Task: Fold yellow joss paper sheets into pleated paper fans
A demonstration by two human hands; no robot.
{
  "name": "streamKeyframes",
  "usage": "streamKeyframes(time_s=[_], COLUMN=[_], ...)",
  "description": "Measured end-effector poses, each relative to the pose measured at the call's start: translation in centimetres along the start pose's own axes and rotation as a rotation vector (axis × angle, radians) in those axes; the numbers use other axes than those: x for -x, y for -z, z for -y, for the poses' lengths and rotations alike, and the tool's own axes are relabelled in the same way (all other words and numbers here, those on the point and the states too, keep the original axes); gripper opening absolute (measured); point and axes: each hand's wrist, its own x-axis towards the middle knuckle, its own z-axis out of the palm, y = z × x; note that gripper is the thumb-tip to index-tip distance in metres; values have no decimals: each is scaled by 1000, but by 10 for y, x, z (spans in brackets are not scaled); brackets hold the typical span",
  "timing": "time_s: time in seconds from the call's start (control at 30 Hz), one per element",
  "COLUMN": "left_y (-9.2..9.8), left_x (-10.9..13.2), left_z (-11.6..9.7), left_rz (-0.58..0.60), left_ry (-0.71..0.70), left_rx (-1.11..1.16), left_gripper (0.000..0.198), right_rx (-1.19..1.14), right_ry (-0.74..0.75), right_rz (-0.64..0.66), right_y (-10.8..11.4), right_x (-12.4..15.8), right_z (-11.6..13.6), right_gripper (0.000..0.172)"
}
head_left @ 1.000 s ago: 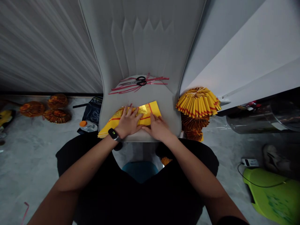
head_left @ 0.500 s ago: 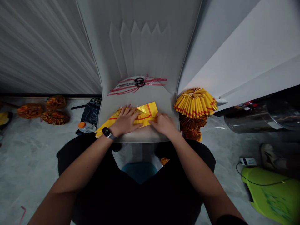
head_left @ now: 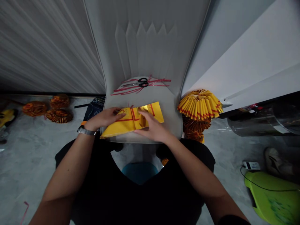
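Observation:
A folded sheet of yellow paper (head_left: 126,125) with red stripes and a gold foil patch lies on a grey upholstered seat (head_left: 170,107). My left hand (head_left: 104,118) lies over the sheet's left part, its fingertips on the red-lined end. My right hand (head_left: 152,126) has its fingers on the gold patch, pinching a raised fold. Black-handled scissors (head_left: 139,83) rest among thin red strips (head_left: 126,90) on the seat's far part, beyond both hands.
Right of the seat stands a pleated yellow-and-red paper rosette (head_left: 200,103) on darker orange rosettes (head_left: 196,125). Several similar rosettes (head_left: 58,112) lie on the concrete floor at left. A clear plastic container (head_left: 260,123) and a green object (head_left: 272,200) are at right.
My left hand has slid left toward the sheet's end, its wrist turned. My right hand has moved onto the gold patch, and a fold now stands raised there.

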Motion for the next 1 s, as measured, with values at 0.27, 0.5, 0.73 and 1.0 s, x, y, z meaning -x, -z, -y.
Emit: streamKeyframes(time_s=[0.27,0.5,0.73,1.0], left_y=[11,3,-12,-28], left_x=[-1,-2,-8,-7], left_z=[2,2,0,-32], left_rz=[19,-14,-22,-138], left_ry=[-28,-94,-175,-228], left_rx=[294,197,241,-174], left_gripper=[81,72,56,49], right_rx=[26,250,285,472], right_ry=[438,452,295,213], right_rz=[114,230,-78,31], right_y=[-60,-79,-81,-72], right_x=[-1,-4,-4,-8], right_z=[5,0,-19,-34], right_gripper=[91,72,65,72])
